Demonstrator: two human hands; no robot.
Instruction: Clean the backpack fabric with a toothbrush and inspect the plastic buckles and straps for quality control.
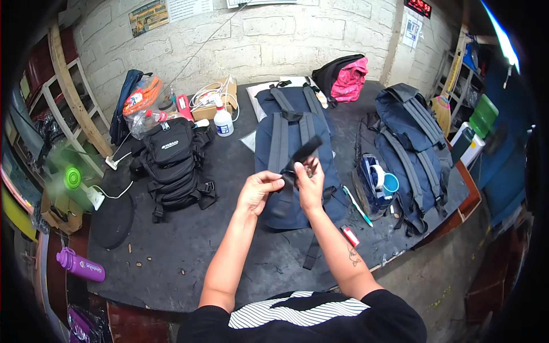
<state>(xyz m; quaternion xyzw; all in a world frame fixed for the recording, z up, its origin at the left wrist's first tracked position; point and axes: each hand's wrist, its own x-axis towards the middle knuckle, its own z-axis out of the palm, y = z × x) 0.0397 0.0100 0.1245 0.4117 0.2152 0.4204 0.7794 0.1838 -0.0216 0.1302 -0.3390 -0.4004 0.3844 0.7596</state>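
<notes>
A navy backpack with grey shoulder straps lies on the dark worktable, straps facing up. Above its middle, my two hands work on a black webbing strap. My left hand pinches the strap between thumb and fingers. Close beside it, my right hand is closed round the same strap, and a loose end sticks up past its thumb, slightly blurred. What lies inside the right fingers is partly hidden. Another navy backpack lies just behind the first.
At left sits a black backpack, with a spray bottle and a cardboard box behind it. More navy backpacks are at right, beside a clear blue-trimmed pouch. A pen and a red-and-white item lie near my right forearm.
</notes>
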